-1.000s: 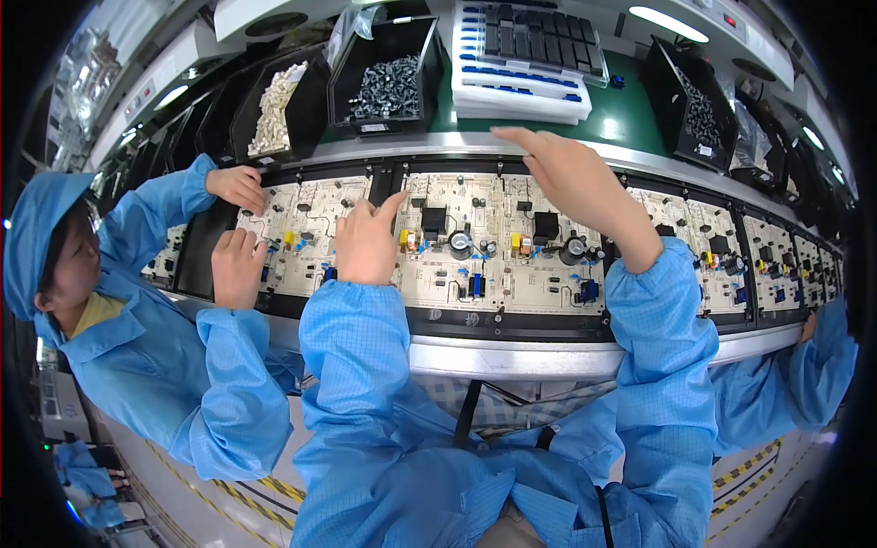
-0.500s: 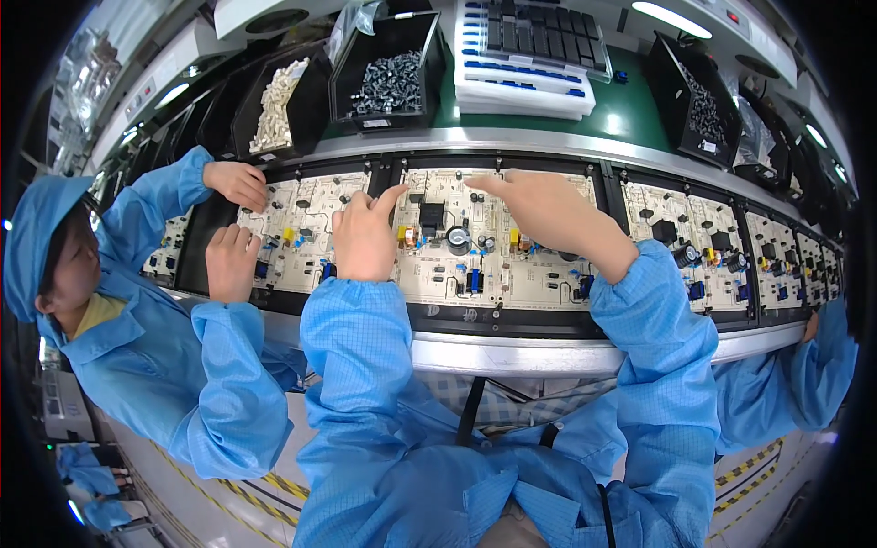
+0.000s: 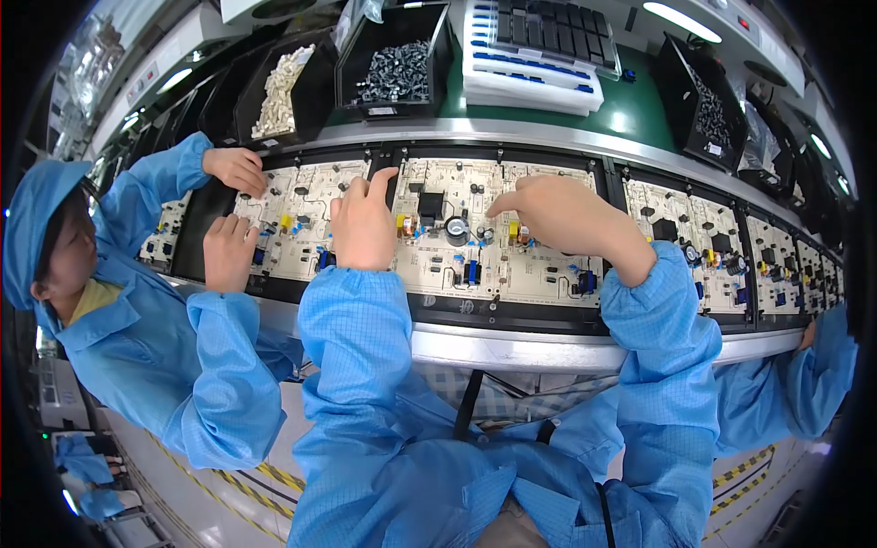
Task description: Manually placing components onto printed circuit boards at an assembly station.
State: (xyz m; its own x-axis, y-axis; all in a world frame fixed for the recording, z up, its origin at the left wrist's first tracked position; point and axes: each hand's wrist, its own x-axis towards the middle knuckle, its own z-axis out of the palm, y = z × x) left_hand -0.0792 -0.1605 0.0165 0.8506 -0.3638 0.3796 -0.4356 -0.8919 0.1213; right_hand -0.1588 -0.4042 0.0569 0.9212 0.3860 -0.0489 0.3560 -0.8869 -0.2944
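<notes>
A cream circuit board panel (image 3: pixel 525 285) in a black frame lies before me, fitted with many small parts. My left hand (image 3: pixel 364 224) rests over the panel's left border, its index finger stretched away from me and the other fingers bent; nothing shows in it. Over the panel's right half hovers my right hand (image 3: pixel 566 217), palm down. One fingertip points at the board, near a round capacitor (image 3: pixel 456 230) and a square black component (image 3: pixel 430 206). Its other fingers are partly hidden under the hand, and I see no part held.
A co-worker's hands (image 3: pixel 230 251) are over the neighbouring board at left. More framed boards (image 3: pixel 699 233) line the right. Behind the rail stand black bins of dark parts (image 3: pixel 395 73) and cream parts (image 3: pixel 279 96), plus a stacked white foam tray (image 3: pixel 534 91). Another person's sleeve (image 3: pixel 818 374) shows far right.
My right hand has drawn back toward me from the board's far edge, its pointing finger now lower, near the capacitors. My left hand stays almost in place, its index finger straighter.
</notes>
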